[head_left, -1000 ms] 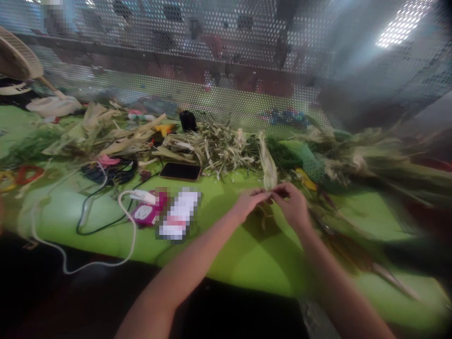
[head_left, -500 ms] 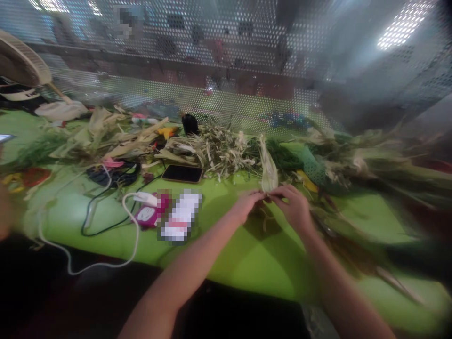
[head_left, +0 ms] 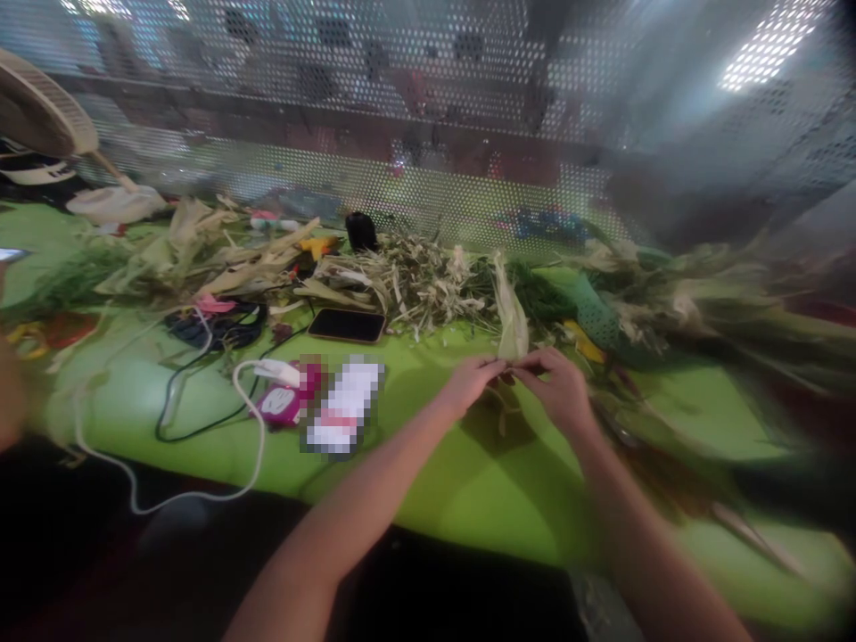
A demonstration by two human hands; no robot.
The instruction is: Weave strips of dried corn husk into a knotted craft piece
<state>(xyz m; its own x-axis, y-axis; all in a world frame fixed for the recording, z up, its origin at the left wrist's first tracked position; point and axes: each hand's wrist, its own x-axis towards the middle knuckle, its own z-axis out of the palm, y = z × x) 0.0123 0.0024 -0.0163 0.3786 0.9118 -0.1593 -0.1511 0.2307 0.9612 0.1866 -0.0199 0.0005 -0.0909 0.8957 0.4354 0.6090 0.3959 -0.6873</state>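
Note:
Between my two hands a pale corn husk (head_left: 512, 325) stands upright, its pointed tip away from me and its base in my fingers. My left hand (head_left: 473, 382) pinches the base from the left with thumb and fingers closed. From the right, my right hand (head_left: 552, 383) pinches the same base, fingertips nearly touching those of the left. Both hands are just above the green tabletop (head_left: 428, 481). A thin strip hangs below the fingers. Beyond the husk lies a heap of dried husk scraps (head_left: 428, 281).
Left of my forearm are a pixelated phone-like screen (head_left: 344, 406), a magenta box (head_left: 284, 401), a white cable (head_left: 260, 446) and a dark phone (head_left: 346, 325). A fan (head_left: 46, 107) stands far left. Husks (head_left: 709, 303) spread at right, with a perforated panel (head_left: 401, 134) behind.
The view has shifted very slightly. My hands keep their pinch on the husk base, and the husk leans a little differently.

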